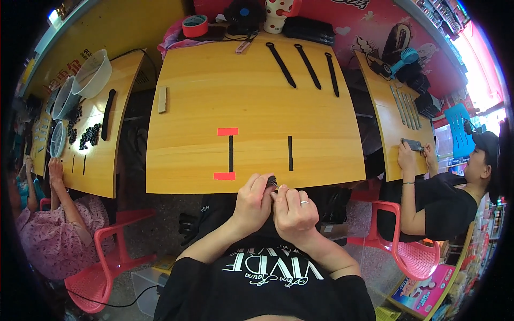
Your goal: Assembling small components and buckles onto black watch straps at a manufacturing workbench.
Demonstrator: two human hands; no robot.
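My left hand [252, 204] and my right hand [293, 215] meet just off the near edge of the wooden table [193, 101]. Their fingers are closed around a small dark folded piece [271, 181], perhaps a strap end; most of it is hidden, so its kind is unclear. Beyond them, a thin black strip [231, 153] lies on the tabletop between two pieces of red tape [227, 131]. To its right lies a second thin black strip [290, 153], without tape. Three black straps [281, 65], each with a rounded far end, rest at the far right of the table.
A small beige bar [163, 100] lies at the table's left. Along the back stand a red tape roll [195, 25], a cutter [246, 43], a spotted cup [278, 16] and a black pouch [309, 30]. People work at side tables left and right, on red chairs [397, 235].
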